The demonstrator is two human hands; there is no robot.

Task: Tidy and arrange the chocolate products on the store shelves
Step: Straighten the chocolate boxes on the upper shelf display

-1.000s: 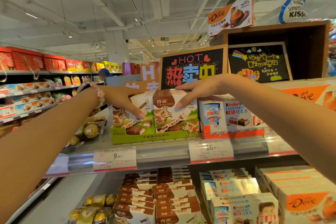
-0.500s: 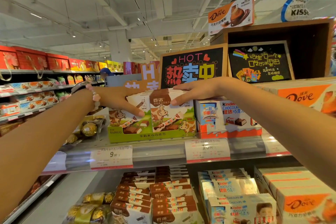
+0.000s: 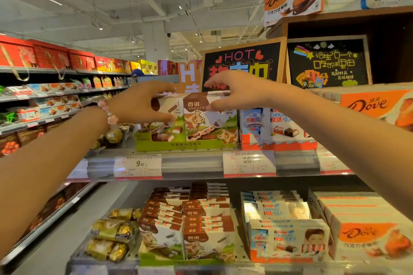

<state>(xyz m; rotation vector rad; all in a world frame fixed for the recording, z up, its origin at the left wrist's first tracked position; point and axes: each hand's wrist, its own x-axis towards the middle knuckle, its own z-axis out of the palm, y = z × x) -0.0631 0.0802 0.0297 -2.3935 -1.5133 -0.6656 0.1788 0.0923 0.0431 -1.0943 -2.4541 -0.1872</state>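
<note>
On the upper shelf a green display tray [image 3: 185, 146] holds two rows of white-and-brown cow-print chocolate boxes. My left hand [image 3: 136, 105] grips the left row of boxes [image 3: 169, 107], fingers over the top edge and thumb on the front face. My right hand [image 3: 237, 94] arches over the right row of boxes [image 3: 201, 123], thumb pressed on the front and fingers curled above the top. The rear boxes are hidden behind the front ones.
Kinder boxes [image 3: 279, 123] and orange Dove boxes [image 3: 375, 105] stand right of the tray, gold foil chocolates [image 3: 114, 136] to its left. A "HOT" chalkboard sign [image 3: 243, 60] rises behind. Price rail [image 3: 192, 163] fronts the shelf; the lower shelf [image 3: 205, 219] holds more of the same products.
Both hands have lifted from lying along the box fronts to clasping the tops of the rows. The right hand's fingers moved up and back over the top edge.
</note>
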